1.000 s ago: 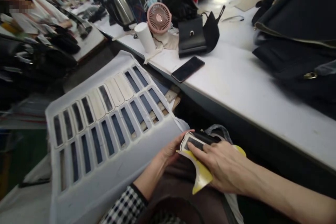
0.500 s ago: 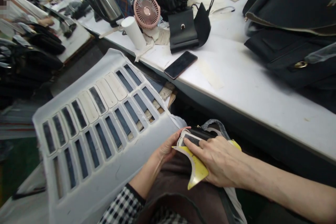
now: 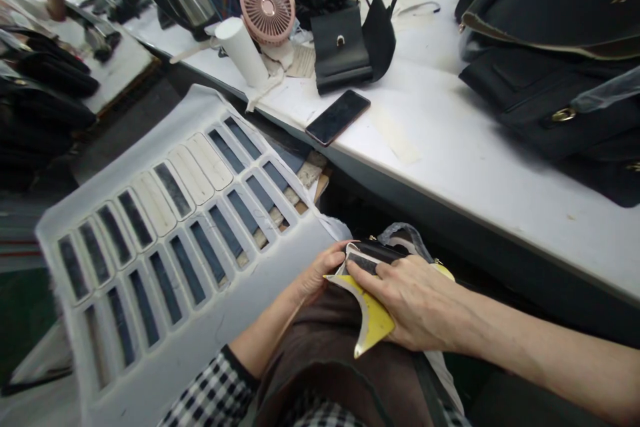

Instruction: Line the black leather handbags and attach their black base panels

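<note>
Where the hands meet: over the brown-aproned lap (image 3: 330,347), at a black pouch (image 3: 383,251), which the lap seems to prop at a handy height.
Left hand (image 3: 320,273): curled snugly round the pouch's end, apparently to steady it.
Right hand (image 3: 417,300): laid over the top, index finger stretched onto a pale-rimmed dark strip (image 3: 364,263), as if pressing it; whether the other, bent fingers pinch anything (their tips are hidden) I cannot tell.
Yellow sheet (image 3: 375,325): under the right hand, its curved end poking out towards the lap, perhaps tucked there to be close.
Grey panel (image 3: 190,347): beside the left forearm (image 3: 273,327), likely for easy reach, pale pieces (image 3: 213,160) lying in part of its far row.
Phone (image 3: 339,117): flat on the white table (image 3: 445,127), near its edge, well apart from the hands.
</note>
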Action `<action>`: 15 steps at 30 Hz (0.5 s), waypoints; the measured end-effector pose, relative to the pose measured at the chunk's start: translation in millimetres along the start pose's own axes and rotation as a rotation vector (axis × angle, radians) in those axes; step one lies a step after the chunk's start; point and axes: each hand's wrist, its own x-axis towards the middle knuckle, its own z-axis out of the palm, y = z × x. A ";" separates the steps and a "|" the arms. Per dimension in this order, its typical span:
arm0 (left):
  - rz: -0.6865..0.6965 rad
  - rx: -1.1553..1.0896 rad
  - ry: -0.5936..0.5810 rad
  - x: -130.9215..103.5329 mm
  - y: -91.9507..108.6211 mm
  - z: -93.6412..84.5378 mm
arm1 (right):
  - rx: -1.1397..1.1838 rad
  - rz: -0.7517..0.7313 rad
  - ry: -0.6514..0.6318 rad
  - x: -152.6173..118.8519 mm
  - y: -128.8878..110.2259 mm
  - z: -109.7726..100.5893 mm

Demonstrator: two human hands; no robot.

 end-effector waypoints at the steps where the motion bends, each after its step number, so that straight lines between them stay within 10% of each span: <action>1: 0.002 0.025 0.003 -0.3 0.8 0.8 | 0.003 0.000 -0.004 0.1 -0.3 0.2; 11: 0.231 0.397 0.218 -2.4 -1.8 3.2 | 0.313 -0.009 0.065 -29.5 3.5 -12.6; 15: 0.200 0.382 0.240 -2.0 -4.2 4.6 | 0.584 0.291 0.183 -43.8 33.3 -16.9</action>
